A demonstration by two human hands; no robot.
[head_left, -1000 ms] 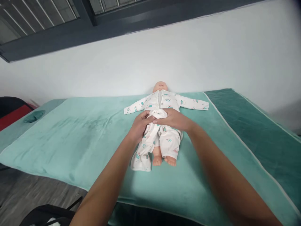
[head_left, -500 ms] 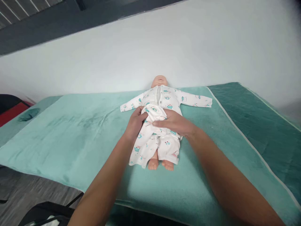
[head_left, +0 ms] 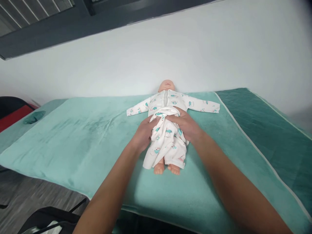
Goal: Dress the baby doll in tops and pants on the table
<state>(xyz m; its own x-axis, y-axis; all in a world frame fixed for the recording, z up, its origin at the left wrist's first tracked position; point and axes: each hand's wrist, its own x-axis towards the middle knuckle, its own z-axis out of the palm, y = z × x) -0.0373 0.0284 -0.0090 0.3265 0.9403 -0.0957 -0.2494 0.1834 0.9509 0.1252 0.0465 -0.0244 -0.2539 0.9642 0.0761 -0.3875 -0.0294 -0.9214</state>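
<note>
A baby doll (head_left: 167, 85) lies on its back, arms spread, in a white long-sleeved top (head_left: 175, 98) with small teal prints. Over its lower body are white baby trousers (head_left: 168, 134) in the same print, gathered in folds. My left hand (head_left: 146, 130) grips the bunched cloth at one side of the waist, thumb on top. From the other side, my right hand (head_left: 185, 123) holds the gathered waistband, fingers partly hidden behind it. Both bare feet (head_left: 173, 169) show below the trouser legs; the left-hand leg flares loosely beside one foot.
The doll rests on a padded bed with a light teal cover (head_left: 97, 139); darker teal cloth (head_left: 275, 130) lies at the right. A white wall (head_left: 136, 61) stands behind. A black bag (head_left: 48, 219) is below the front edge, and a red and black item (head_left: 14, 117) sits far left.
My hands have drawn closer together and gathered more of the trousers' cloth. The loose left-hand trouser leg has shifted right and up. The doll stays in place.
</note>
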